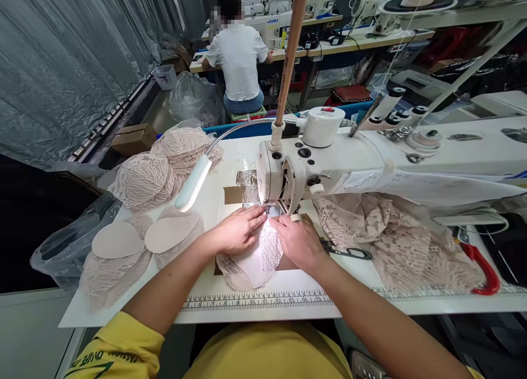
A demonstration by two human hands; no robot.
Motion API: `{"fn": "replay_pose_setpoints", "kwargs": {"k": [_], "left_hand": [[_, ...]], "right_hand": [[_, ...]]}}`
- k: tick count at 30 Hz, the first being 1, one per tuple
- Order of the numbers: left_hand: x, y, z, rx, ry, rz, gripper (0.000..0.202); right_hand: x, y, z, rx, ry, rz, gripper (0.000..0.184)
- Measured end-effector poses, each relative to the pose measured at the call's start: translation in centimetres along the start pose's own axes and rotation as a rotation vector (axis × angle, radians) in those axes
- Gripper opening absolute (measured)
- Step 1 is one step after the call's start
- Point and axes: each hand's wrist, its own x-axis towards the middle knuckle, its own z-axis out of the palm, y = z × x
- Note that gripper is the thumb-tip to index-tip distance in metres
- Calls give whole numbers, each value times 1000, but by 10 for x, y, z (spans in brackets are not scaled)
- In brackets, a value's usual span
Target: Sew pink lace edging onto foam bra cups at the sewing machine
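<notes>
Under the needle of a white sewing machine [275,176] lies a beige lace piece [269,252] with a smooth pale pad on it. My left hand [239,229] rests flat on the left side of this piece, fingers stretched toward the presser foot. On the other side, my right hand [298,239] has its fingers bent and pressed together on the lace edge, close to the foot. The fingertips of both hands are near the needle, partly hidden by the machine head. Black thread snips [348,251] lie just right of my right hand.
Stacked lace pieces [144,176] and two pale oval pads [117,240] lie at left. A lamp [193,184] arches over the table. More lace fabric [395,236] and red-handled scissors [488,269] are at right. A printed ruler [255,301] runs along the front edge. A person [239,55] sits ahead.
</notes>
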Motion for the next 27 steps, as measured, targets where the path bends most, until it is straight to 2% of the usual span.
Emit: {"fn": "replay_pose_setpoints", "kwargs": {"k": [2, 6, 11, 14, 17, 21, 24, 27], "left_hand": [[-4, 2, -2, 8, 41, -7, 52], [-15, 20, -3, -32, 227, -41, 37], [-14, 46, 7, -59, 295, -118, 22], [-11, 47, 14, -78, 356, -156, 27], [-12, 43, 16, -169, 376, -139, 20], [-16, 39, 16, -210, 362, -151, 18], [-19, 36, 15, -276, 368, -180, 16], [-22, 33, 13, -377, 370, -202, 16]], "right_hand": [[-2, 4, 1, 37, 29, -18, 37], [-5, 12, 3, 154, 100, -27, 41], [-7, 13, 0, 272, 74, -5, 37], [-10, 12, -4, 389, 82, -30, 33], [-14, 10, -7, 500, 102, -120, 31], [-21, 8, -9, 366, -12, -279, 29], [-30, 6, -9, 208, -79, -268, 28], [-40, 1, -9, 146, -62, -220, 29]]}}
